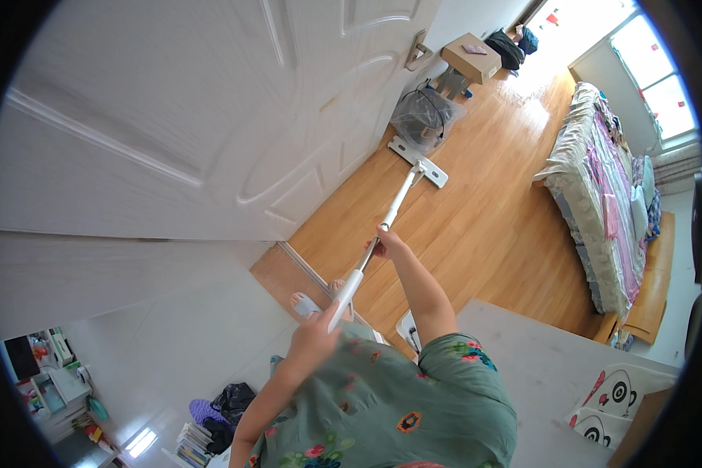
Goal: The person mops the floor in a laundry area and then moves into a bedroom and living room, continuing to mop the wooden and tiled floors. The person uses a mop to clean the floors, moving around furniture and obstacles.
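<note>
A flat mop with a white and metal pole (393, 206) slants away from me over the wood floor. My left hand (315, 339) is closed around its white upper grip, close to my body. Farther down, my right hand (386, 243) grips the metal part of the pole. The white rectangular mop head (432, 171) lies on the floorboards, its far end close to the door. Just beyond it, at its edge, stands a clear plastic bag (426, 120) with a black cord on top; its contents are hard to make out.
A white panelled door (210, 117) stands along the left. Behind the bag, a cardboard box (472, 57) rests on a grey stool (451, 82). To the right is a bed (596, 193) with rumpled covers. A threshold strip (304, 263) runs beside my feet.
</note>
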`<state>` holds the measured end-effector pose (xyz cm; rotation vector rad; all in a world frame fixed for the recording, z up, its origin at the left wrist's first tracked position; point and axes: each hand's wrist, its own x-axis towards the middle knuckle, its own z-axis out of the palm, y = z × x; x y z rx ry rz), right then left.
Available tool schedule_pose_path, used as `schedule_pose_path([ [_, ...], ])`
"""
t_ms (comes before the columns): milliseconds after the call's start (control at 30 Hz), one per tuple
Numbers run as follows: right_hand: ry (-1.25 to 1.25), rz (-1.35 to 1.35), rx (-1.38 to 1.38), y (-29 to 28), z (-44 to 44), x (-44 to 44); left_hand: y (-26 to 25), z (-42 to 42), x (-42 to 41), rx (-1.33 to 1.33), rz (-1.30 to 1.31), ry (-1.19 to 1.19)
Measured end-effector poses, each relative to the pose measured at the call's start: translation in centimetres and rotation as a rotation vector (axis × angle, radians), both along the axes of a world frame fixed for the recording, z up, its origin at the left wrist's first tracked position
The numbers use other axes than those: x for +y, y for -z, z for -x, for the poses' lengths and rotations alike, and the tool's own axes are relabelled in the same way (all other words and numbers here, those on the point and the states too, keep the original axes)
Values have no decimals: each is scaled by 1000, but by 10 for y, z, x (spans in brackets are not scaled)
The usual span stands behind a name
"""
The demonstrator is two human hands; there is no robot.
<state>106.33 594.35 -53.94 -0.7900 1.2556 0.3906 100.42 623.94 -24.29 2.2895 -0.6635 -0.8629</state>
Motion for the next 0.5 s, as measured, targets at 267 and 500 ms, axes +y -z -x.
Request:
schedule_pose_path([
  [267, 377, -82, -141, 52, 25, 42, 21, 27, 26, -280, -326, 328],
  [500, 61, -100, -42, 40, 29, 135, -22, 18, 124, -123, -453, 314],
])
